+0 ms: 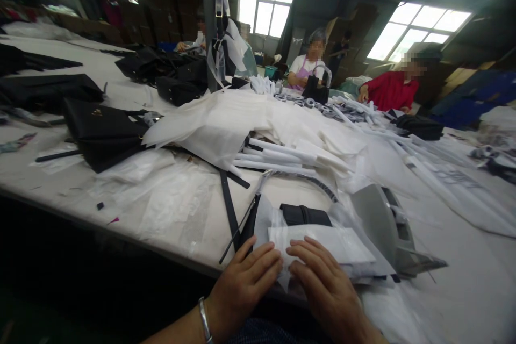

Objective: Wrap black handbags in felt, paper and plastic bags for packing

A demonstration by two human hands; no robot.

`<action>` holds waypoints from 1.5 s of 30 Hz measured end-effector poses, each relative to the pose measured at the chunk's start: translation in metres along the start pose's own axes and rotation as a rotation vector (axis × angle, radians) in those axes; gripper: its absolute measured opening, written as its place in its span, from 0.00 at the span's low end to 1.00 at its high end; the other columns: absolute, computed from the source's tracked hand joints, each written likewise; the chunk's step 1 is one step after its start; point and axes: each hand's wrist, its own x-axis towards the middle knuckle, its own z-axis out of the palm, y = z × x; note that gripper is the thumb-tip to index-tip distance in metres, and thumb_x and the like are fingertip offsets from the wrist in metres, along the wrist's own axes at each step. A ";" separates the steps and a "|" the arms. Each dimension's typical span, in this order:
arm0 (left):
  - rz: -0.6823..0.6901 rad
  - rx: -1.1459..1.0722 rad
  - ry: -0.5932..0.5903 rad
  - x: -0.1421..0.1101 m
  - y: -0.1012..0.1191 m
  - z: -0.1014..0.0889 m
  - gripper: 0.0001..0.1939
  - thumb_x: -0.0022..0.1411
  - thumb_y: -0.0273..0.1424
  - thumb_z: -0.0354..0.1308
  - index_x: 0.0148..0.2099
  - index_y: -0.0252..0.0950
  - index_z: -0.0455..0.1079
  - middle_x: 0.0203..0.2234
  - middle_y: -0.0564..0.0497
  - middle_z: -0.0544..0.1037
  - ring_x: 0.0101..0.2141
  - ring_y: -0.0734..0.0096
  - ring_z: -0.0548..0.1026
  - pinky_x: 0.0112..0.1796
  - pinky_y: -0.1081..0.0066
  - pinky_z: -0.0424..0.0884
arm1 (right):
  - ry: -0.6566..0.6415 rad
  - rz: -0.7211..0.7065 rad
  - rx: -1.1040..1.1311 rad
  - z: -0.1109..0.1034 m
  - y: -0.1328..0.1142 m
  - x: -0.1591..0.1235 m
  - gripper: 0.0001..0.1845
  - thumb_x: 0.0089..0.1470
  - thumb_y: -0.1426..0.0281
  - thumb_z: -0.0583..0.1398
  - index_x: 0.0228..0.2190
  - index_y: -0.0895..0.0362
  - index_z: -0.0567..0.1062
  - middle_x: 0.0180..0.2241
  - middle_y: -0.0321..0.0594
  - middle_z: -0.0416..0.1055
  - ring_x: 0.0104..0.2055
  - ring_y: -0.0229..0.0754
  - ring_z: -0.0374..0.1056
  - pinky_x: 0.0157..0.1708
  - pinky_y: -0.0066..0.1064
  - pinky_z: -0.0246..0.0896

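Note:
A black handbag (250, 223) lies in front of me at the table's near edge, partly covered by white wrapping. On top of it is a folded white sheet (338, 242) in thin clear film. My left hand (245, 285) rests on the left end of this wrapping, fingers stretched out. My right hand (322, 279) lies flat on the sheet beside it, fingers spread, with a small gap between the two hands. Behind the sheet shows a black strap piece (304, 215). The bag's handle (298, 176), wrapped in film, arches up behind.
Right of the bag stands a grey tape dispenser (373, 207). White sheets (226, 118) and white-wrapped rods (274, 156) are heaped beyond. More black handbags (105, 134) lie at left, near a metal post (210, 21). Co-workers (391, 88) sit across the table.

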 end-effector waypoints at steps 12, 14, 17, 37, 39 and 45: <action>-0.040 0.014 0.031 -0.008 0.003 0.009 0.19 0.74 0.21 0.42 0.58 0.31 0.70 0.54 0.48 0.77 0.60 0.70 0.68 0.67 0.57 0.45 | -0.028 0.080 0.212 0.011 0.020 -0.012 0.14 0.61 0.82 0.52 0.45 0.60 0.70 0.36 0.45 0.78 0.40 0.42 0.76 0.44 0.33 0.75; -0.051 0.009 0.011 -0.007 0.004 0.008 0.19 0.74 0.21 0.43 0.58 0.32 0.70 0.54 0.49 0.77 0.59 0.70 0.68 0.67 0.58 0.46 | -0.022 0.067 0.198 0.009 0.020 -0.014 0.13 0.61 0.81 0.52 0.45 0.60 0.71 0.36 0.45 0.79 0.42 0.42 0.76 0.46 0.33 0.74; -0.089 -0.007 0.015 0.000 0.005 0.004 0.17 0.74 0.23 0.46 0.56 0.35 0.72 0.52 0.50 0.79 0.57 0.72 0.71 0.66 0.60 0.51 | -0.057 0.006 0.146 0.005 0.022 -0.012 0.12 0.62 0.80 0.53 0.45 0.60 0.72 0.39 0.46 0.80 0.46 0.43 0.76 0.48 0.35 0.74; -0.100 -0.092 0.135 -0.003 0.001 0.007 0.13 0.70 0.21 0.49 0.48 0.30 0.74 0.41 0.46 0.81 0.48 0.72 0.77 0.63 0.63 0.60 | -0.424 0.455 0.126 0.018 0.022 0.026 0.08 0.61 0.76 0.54 0.32 0.53 0.69 0.29 0.35 0.70 0.32 0.41 0.66 0.31 0.31 0.52; -0.095 -0.108 0.144 -0.001 -0.001 0.007 0.11 0.70 0.22 0.49 0.46 0.30 0.73 0.40 0.46 0.82 0.47 0.73 0.78 0.62 0.65 0.62 | -0.424 0.473 0.116 0.019 0.021 0.027 0.08 0.61 0.75 0.54 0.31 0.53 0.68 0.29 0.35 0.69 0.32 0.41 0.65 0.31 0.31 0.52; -0.109 -0.069 0.130 0.006 0.002 0.004 0.18 0.60 0.17 0.52 0.50 0.32 0.74 0.36 0.47 0.82 0.42 0.71 0.79 0.56 0.65 0.70 | -0.465 0.514 0.094 0.022 0.020 0.031 0.06 0.59 0.75 0.56 0.30 0.53 0.67 0.30 0.35 0.69 0.34 0.42 0.66 0.32 0.31 0.52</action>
